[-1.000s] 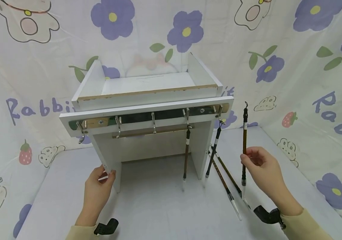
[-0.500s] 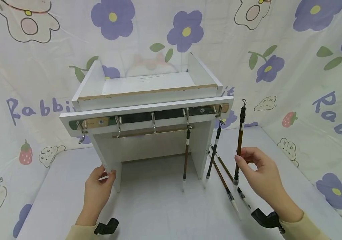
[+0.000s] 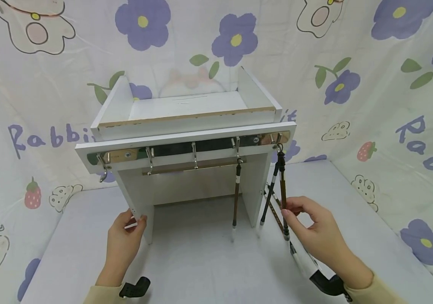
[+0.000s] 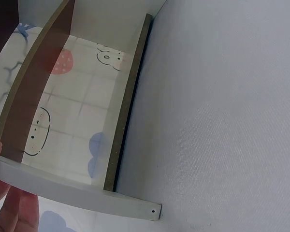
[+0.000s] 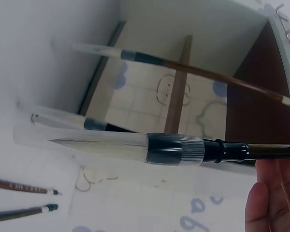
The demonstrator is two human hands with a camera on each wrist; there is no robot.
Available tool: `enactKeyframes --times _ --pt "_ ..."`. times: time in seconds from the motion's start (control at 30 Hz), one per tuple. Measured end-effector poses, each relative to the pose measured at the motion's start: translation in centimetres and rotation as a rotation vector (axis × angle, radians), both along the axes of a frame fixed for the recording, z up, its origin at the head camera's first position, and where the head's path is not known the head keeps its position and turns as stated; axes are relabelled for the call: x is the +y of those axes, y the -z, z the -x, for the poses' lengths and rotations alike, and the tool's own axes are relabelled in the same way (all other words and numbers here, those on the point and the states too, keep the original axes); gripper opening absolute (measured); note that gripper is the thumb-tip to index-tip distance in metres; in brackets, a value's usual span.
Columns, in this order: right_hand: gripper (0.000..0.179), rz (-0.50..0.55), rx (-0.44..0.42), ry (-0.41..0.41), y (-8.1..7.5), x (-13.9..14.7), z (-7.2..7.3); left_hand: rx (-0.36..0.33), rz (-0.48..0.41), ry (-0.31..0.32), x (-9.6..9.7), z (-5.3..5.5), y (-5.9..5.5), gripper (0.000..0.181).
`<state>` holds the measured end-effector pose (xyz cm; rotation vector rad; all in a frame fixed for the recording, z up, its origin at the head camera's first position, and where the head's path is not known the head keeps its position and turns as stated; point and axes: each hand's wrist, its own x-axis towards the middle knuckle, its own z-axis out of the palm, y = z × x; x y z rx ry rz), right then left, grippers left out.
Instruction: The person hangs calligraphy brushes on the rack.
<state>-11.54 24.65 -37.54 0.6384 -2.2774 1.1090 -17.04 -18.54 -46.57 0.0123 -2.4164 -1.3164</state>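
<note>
My right hand (image 3: 315,234) pinches the handle of a calligraphy brush (image 3: 283,185), held nearly upright with its loop against the rightmost hook (image 3: 278,140); I cannot tell whether the loop is over it. Up close in the right wrist view, the brush (image 5: 164,149) has pale bristles under a clear cap. My left hand (image 3: 123,240) grips the side panel (image 3: 134,198) of a white wooden stand (image 3: 186,131). One hanging brush (image 3: 236,194) dangles from the fourth hook. Behind the held brush, another dark brush (image 3: 269,198) hangs at the rightmost hook.
Along the stand's front runs a metal hook rail (image 3: 174,148); its three left hooks carry nothing. Two more brushes lie on the white table (image 3: 209,270) right of the stand, including a brown brush (image 5: 19,186). Patterned cloth (image 3: 186,25) surrounds the table's back and sides.
My right hand has moved left and slightly down, bringing its brush from beside the stand to the rightmost hook. The left hand has stayed on the side panel.
</note>
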Motion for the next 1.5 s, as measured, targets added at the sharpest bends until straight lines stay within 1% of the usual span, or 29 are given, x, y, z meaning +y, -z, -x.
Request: enactKeyframes --times 0.1,0.23,0.3,0.4,0.73,0.9,1.1,1.27,1.5 --pt "0.025 -0.01 -0.023 -0.018 0.1 -0.5 0.0 -0.005 0.0 0.0 0.0 -0.1 0.0 0.032" --pt "0.026 -0.019 -0.031 -0.055 0.3 -1.1 0.0 -0.01 0.0 0.001 0.0 -0.1 -0.1 0.033" --pt "0.026 -0.027 -0.028 -0.065 0.4 -1.4 0.0 -0.01 0.0 0.001 0.0 -0.1 -0.1 0.032" --pt "0.025 -0.042 -0.045 -0.068 0.6 -1.7 0.1 -0.007 0.001 0.001 0.1 -0.1 -0.1 0.032" --pt "0.022 -0.032 -0.017 -0.131 1.2 -2.7 0.2 -0.004 0.003 0.005 0.2 -0.2 -0.3 0.033" --pt "0.025 -0.054 -0.016 -0.149 1.4 -3.4 0.2 -0.002 -0.004 0.003 0.2 -0.2 -0.4 0.032" --pt "0.027 -0.079 -0.002 -0.192 1.3 -4.2 0.2 -0.004 -0.007 0.006 0.1 -0.2 -0.3 0.033" --pt "0.028 -0.1 0.016 -0.205 1.2 -4.9 0.3 -0.007 -0.012 0.006 0.1 -0.2 -0.3 0.033" --pt "0.023 -0.135 -0.052 -0.208 1.0 -5.6 0.5 -0.011 -0.013 0.003 0.1 -0.1 -0.3 0.033"
